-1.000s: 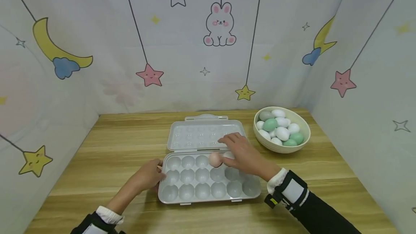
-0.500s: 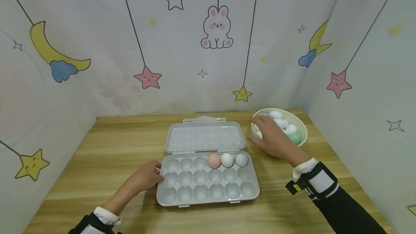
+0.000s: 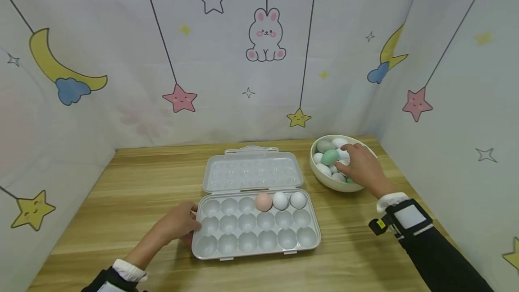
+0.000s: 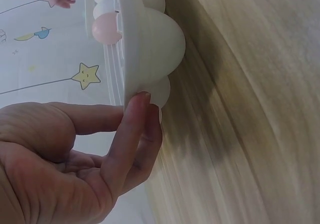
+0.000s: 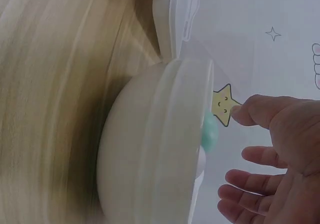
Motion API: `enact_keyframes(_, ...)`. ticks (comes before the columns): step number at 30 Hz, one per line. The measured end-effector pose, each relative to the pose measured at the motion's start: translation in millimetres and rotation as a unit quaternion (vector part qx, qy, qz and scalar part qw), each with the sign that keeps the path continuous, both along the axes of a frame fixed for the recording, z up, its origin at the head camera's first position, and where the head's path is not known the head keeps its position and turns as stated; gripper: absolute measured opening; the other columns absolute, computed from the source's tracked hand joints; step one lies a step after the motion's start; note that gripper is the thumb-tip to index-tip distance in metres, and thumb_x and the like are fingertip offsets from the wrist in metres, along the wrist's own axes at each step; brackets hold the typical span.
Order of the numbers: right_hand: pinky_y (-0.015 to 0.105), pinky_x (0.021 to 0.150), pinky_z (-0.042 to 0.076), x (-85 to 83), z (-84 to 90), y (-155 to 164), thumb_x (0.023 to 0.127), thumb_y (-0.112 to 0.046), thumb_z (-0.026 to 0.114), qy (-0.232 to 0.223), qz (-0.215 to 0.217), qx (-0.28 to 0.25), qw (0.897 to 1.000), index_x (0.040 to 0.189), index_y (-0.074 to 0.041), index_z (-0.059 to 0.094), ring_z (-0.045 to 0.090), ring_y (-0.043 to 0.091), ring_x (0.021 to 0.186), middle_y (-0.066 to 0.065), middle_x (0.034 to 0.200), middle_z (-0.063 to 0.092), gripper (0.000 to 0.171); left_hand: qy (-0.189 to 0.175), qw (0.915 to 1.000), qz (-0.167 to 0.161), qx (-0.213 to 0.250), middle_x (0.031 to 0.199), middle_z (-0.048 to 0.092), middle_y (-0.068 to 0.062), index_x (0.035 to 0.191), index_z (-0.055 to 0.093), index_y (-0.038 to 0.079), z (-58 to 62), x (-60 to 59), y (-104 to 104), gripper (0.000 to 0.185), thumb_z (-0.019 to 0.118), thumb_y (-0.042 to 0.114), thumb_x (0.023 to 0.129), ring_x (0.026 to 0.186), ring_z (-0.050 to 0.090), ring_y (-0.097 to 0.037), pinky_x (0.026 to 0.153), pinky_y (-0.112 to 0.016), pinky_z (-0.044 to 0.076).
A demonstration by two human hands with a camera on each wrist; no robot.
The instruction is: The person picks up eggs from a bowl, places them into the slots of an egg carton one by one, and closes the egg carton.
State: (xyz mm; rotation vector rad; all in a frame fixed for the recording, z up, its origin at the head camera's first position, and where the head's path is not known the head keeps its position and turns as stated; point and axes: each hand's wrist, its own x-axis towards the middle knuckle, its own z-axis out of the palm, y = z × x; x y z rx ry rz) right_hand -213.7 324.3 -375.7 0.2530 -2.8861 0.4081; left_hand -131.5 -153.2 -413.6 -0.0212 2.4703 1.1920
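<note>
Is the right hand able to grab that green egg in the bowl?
Probably yes. The right hand hangs open over the bowl, and the green egg lies uncovered on top beside its fingers, with nothing between them.

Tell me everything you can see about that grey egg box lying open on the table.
The egg box looks like pale grey plastic and lies open on the wooden table, its lid folded flat behind the tray. The tray has three rows of six round cups. Its back row holds a pink egg and two white eggs side by side; the other cups are empty. The left hand holds its left edge.
</note>
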Motion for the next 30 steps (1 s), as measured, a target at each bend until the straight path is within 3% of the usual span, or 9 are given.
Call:
enact_keyframes(7,0.061,0.085,0.055,-7.4,-13.4,9,0.092,-0.034,0.07,-0.041,-0.043,-0.009,0.998,0.128,0.011,0.06,0.061,0.045,0.105,0.03,0.115,0.064,0.058,-0.004,1.0,-0.001,0.001,0.095,0.063,-0.019,0.129,0.047,-0.02,0.1,-0.1,-1,0.048,0.067,-0.011,0.086,0.073,0.068,-0.025,0.057,-0.04,0.065)
enact_keyframes(12,0.061,0.092,0.054,-13.9,-20.8,11,0.094,-0.038,0.07,-0.077,-0.065,-0.018,0.995,0.129,0.014,0.057,0.062,0.045,0.107,0.032,0.119,0.063,0.063,-0.003,1.0,0.0,-0.007,0.093,0.062,-0.018,0.129,0.048,-0.019,-0.3,0.5,-1,0.049,0.068,-0.011,0.085,0.07,0.067,-0.025,0.054,-0.038,0.064)
enact_keyframes(17,0.061,0.093,0.053,-20.2,-22.4,9,0.094,-0.036,0.07,-0.085,-0.067,-0.027,0.994,0.126,0.015,0.057,0.062,0.046,0.107,0.033,0.118,0.063,0.062,-0.002,1.0,0.003,0.001,0.092,0.061,-0.018,0.129,0.047,-0.019,0.6,0.6,0,0.051,0.067,-0.012,0.084,0.068,0.067,-0.026,0.052,-0.038,0.064)
enact_keyframes(25,0.057,0.078,0.055,-25.5,-28.5,7,0.092,-0.034,0.073,-0.11,-0.064,-0.03,0.991,0.116,0.01,0.064,0.064,0.039,0.094,0.026,0.109,0.067,0.051,-0.001,0.9998,0.01,0.016,0.091,0.061,-0.018,0.128,0.048,-0.019,-0.5,4.9,0,0.049,0.067,-0.015,0.083,0.072,0.067,-0.026,0.052,-0.037,0.064)
enact_keyframes(30,0.053,0.068,0.053,-27.8,-30.0,6,0.089,-0.031,0.075,-0.106,-0.072,-0.032,0.991,0.1,0.005,0.066,0.061,0.035,0.084,0.02,0.096,0.066,0.038,0.003,0.9998,0.014,0.013,0.09,0.061,-0.017,0.129,0.048,-0.019,0.5,4.6,2,0.05,0.067,-0.015,0.082,0.071,0.067,-0.026,0.051,-0.037,0.063)
